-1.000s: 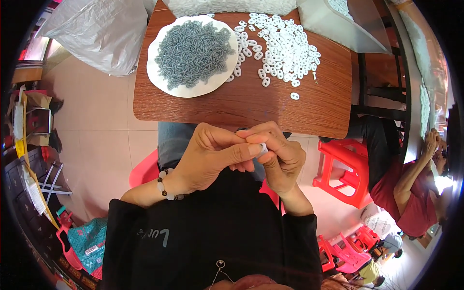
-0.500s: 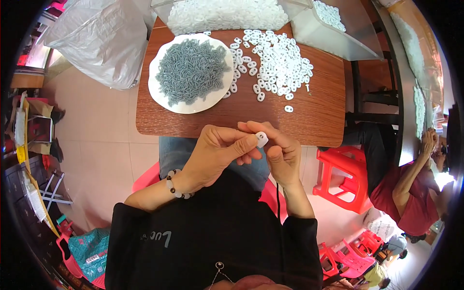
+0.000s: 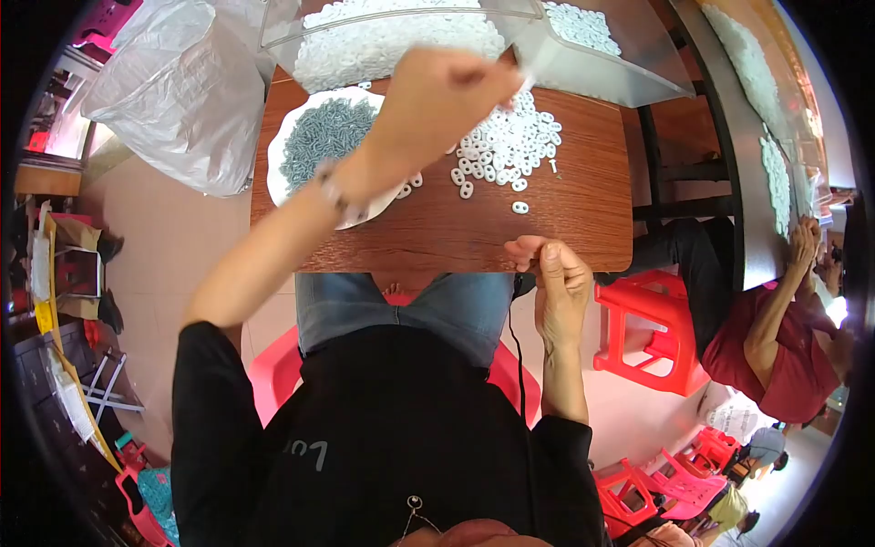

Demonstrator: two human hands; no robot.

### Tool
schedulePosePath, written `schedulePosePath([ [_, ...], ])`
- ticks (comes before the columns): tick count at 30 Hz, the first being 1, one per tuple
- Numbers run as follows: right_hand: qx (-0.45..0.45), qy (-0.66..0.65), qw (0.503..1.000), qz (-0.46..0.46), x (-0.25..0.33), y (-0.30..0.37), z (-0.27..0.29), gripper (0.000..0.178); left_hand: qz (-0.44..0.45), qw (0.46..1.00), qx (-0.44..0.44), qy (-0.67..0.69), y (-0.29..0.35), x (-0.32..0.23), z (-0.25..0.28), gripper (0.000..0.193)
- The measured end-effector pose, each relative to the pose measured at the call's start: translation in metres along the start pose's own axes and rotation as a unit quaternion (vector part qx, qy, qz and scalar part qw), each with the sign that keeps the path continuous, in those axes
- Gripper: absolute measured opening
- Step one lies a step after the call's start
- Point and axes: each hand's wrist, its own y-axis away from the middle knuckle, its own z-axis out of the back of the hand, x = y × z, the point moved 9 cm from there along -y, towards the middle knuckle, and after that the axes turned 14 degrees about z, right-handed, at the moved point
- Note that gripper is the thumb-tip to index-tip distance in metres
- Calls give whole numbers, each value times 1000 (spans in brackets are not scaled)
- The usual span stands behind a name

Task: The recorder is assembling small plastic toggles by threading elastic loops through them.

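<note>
My left hand (image 3: pixel 436 108) stretches far across the brown table, its thumb and fingers pinched at the front edge of a clear bin (image 3: pixel 401 20). A blurred white plastic piece (image 3: pixel 526 80) shows at its fingertips. My right hand (image 3: pixel 558 278) is at the table's near edge with thumb and fingers curled together; whatever they hold, if anything, is hidden. Loose white two-holed plastic pieces (image 3: pixel 501 150) lie in a heap beyond it. Under my left forearm, a white scalloped plate (image 3: pixel 277 173) carries a mound of small grey parts (image 3: pixel 328 137), partly covered by the arm.
White pieces fill the clear bin at the table's back. A second bin (image 3: pixel 620 73) adjoins it on the right. A pale plastic sack (image 3: pixel 182 100) stands at left. To the right are a red stool (image 3: pixel 647 337) and a co-worker in a dark red top (image 3: pixel 775 365) at another table.
My left hand has parted from my right and swung forward over the table to the bin. My right hand has shifted slightly right and down, no longer touching the white piece.
</note>
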Motion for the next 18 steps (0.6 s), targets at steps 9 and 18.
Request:
schedulePosePath([
  [9, -2, 3, 1000, 20, 2, 6, -6, 33, -193, 920, -159, -304, -190, -94, -74, 24],
  [18, 9, 68, 998, 9, 0, -15, 8, 30, -190, 834, -54, -516, -142, -41, -101, 33],
])
